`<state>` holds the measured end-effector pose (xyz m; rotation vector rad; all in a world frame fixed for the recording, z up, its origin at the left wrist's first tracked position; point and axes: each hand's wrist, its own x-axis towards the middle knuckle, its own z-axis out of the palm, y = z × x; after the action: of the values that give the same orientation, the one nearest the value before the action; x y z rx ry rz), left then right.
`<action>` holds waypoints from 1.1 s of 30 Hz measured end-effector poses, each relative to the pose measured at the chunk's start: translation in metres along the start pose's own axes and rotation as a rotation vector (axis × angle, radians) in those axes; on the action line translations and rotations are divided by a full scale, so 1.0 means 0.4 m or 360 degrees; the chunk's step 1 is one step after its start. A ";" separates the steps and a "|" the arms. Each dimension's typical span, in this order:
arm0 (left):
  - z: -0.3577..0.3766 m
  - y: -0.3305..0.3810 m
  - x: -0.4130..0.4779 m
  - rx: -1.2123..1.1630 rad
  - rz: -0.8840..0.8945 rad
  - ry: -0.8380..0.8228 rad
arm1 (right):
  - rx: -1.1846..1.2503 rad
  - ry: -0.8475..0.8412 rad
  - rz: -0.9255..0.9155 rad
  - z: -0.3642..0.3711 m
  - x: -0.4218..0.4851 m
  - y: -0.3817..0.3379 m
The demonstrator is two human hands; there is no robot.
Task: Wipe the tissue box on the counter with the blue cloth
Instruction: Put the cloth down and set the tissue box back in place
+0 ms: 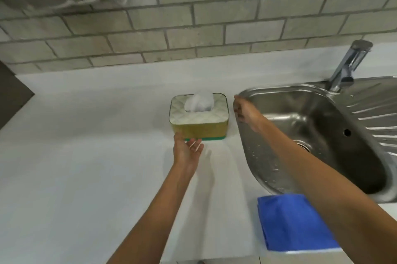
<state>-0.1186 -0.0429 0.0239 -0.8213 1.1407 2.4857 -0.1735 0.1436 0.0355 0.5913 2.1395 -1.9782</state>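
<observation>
Grey brick wall is running behind a white tabletop [86,156] with a steel sink [322,134] on the right, and the box [198,116] is sitting mid-tabletop just left of that sink. Both hands are reaching in empty with fingers spread, the left hand [187,147] at the box's front edge and the right hand [243,110] just beside its right end, probably to steady or shift it. The cloth [294,220] is lying folded near the front edge, so wiping isn't happening yet.

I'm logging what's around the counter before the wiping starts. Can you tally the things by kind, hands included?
Tissue box: 1
Blue cloth: 1
Sink: 1
Tap: 1
Hands: 2, left and right, both empty
Total: 6
</observation>
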 end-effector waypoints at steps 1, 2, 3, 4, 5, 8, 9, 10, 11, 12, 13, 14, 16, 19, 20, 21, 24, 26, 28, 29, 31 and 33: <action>0.008 0.004 0.008 0.0000 0.0002 -0.0005 | 0.0022 -0.0007 -0.0001 0.012 0.022 -0.006; 0.016 0.007 0.015 0.0004 0.0002 -0.0007 | 0.0032 -0.0011 -0.0017 0.020 0.044 -0.008; 0.021 0.008 0.023 0.0023 0.0003 -0.0014 | 0.0022 -0.0014 -0.0028 0.026 0.064 -0.009; 0.023 0.010 0.030 0.0055 0.0007 -0.0023 | 0.0011 -0.0038 -0.0044 0.032 0.075 -0.014; 0.023 0.014 0.038 0.0096 0.0019 -0.0032 | 0.0004 -0.0071 -0.0066 0.036 0.087 -0.016; 0.015 0.042 0.068 0.0243 0.0063 -0.0040 | 0.0000 -0.0102 -0.0085 0.045 0.113 -0.015; 0.012 0.056 0.078 0.0295 0.0088 -0.0031 | 0.0010 -0.0095 -0.0088 0.048 0.114 -0.012; 0.009 0.071 0.088 0.0341 0.0120 -0.0024 | 0.0027 -0.0078 -0.0103 0.050 0.112 -0.010; 0.008 0.088 0.101 0.0379 0.0149 -0.0025 | 0.0045 -0.0051 -0.0121 0.052 0.111 -0.006; 0.008 0.105 0.115 0.0406 0.0170 -0.0028 | 0.0061 -0.0023 -0.0129 0.053 0.107 -0.003; 0.008 0.122 0.129 0.0426 0.0184 -0.0025 | 0.0073 0.0000 -0.0126 0.053 0.101 0.001; 0.008 0.139 0.143 0.0439 0.0195 -0.0012 | 0.0077 0.0016 -0.0117 0.054 0.092 0.004; 0.008 0.170 0.174 0.0453 0.0204 0.0028 | 0.0070 0.0012 -0.0106 0.056 0.075 0.014; 0.012 0.218 0.224 0.0531 0.0209 -0.0002 | 0.0123 -0.0090 -0.0079 0.071 0.050 0.024; 0.014 0.234 0.241 0.0574 0.0210 -0.0025 | 0.0158 -0.0129 -0.0055 0.079 0.043 0.026; 0.018 0.249 0.257 0.0618 0.0205 -0.0044 | 0.0202 -0.0175 -0.0026 0.087 0.038 0.028; 0.032 0.287 0.295 0.0693 0.0149 -0.0119 | 0.0268 -0.0332 0.0052 0.116 0.030 0.034; 0.036 0.303 0.309 0.0713 0.0157 -0.0133 | 0.0105 -0.0330 0.0067 0.128 0.030 0.030; 0.028 0.308 0.308 0.0702 0.0276 -0.0002 | 0.0011 -0.0136 0.0005 0.129 0.050 0.016; 0.017 0.305 0.298 0.0666 0.0346 0.0105 | 0.0040 0.0022 -0.0038 0.126 0.068 0.008; -0.016 0.279 0.262 0.0560 0.0425 0.0269 | 0.0125 0.0328 -0.0135 0.116 0.113 -0.010; -0.047 0.222 0.206 0.0506 0.0381 0.0306 | 0.0129 0.0402 -0.0204 0.112 0.153 -0.027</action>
<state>-0.2192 -0.1130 0.0176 -0.8883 1.7391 2.3478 -0.2396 0.1099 0.0171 0.7730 2.3018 -2.1700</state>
